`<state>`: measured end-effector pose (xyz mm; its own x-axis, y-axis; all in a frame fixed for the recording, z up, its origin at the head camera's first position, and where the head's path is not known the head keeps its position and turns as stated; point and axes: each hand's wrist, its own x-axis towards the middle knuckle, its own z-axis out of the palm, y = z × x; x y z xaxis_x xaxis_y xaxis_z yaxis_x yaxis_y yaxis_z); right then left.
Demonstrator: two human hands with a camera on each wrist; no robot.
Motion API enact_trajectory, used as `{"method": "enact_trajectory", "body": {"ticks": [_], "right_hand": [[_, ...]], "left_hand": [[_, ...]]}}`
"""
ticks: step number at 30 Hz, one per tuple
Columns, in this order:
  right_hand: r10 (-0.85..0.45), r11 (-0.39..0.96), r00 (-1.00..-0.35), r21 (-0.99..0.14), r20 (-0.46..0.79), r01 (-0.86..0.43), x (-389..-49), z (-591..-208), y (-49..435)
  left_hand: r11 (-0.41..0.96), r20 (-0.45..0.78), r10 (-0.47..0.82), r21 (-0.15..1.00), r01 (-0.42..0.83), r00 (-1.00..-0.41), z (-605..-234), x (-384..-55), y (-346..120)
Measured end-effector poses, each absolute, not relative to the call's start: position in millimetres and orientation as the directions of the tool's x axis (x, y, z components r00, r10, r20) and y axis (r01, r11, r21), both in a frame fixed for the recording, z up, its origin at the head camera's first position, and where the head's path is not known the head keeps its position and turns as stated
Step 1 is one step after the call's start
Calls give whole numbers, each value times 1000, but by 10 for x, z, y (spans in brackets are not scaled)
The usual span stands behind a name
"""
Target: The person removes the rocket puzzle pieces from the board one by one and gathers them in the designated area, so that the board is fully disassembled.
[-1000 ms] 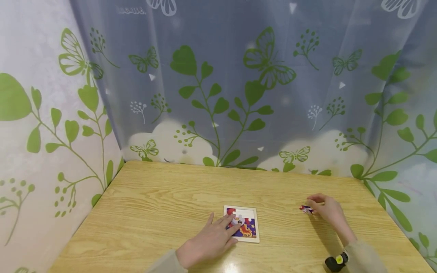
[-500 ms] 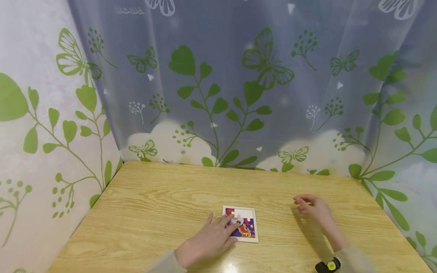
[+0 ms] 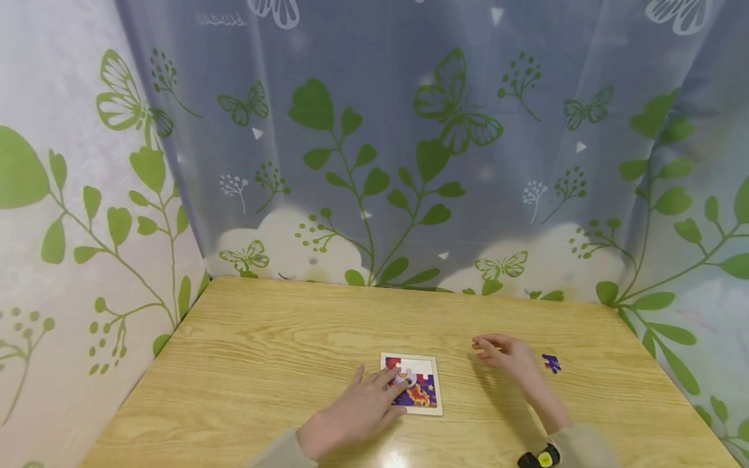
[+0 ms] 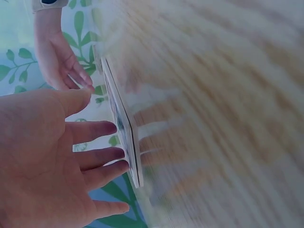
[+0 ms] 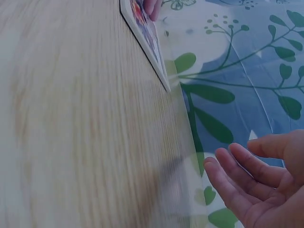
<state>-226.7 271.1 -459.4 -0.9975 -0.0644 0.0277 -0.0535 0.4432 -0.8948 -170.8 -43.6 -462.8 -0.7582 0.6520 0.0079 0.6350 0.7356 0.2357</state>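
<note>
A small square jigsaw puzzle in a pale frame lies on the table, with a white gap in its upper part. My left hand rests on its left side, fingers spread over the purple, red and orange picture. The left wrist view shows those fingertips at the thin board. To the right of the puzzle, my right hand hovers over the table with loosely bent fingers. In the right wrist view nothing shows between the thumb and fingers of that hand. A loose purple puzzle piece lies just right of it.
The wooden table runs back to a blue curtain printed with green leaves and butterflies. Pale printed cloth hangs along the left side. A black strap with a yellow spot sits on the right wrist.
My right hand has moved left, away from the spot where a puzzle piece showed at its fingertips. A purple piece is now uncovered to its right. My left hand stays on the puzzle.
</note>
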Motion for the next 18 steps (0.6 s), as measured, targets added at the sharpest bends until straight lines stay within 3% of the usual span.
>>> {"method": "enact_trajectory", "body": {"ticks": [7, 18], "right_hand": [[-88, 426, -996, -904, 4, -41, -2302, -4569, 2485], [-213, 399, -974, -903, 78, -159, -2378, -4583, 2166]], "left_hand": [[719, 43, 676, 179, 671, -736, -4648, -1663, -451], [717, 9, 683, 185, 672, -731, -4632, -1582, -459]]}}
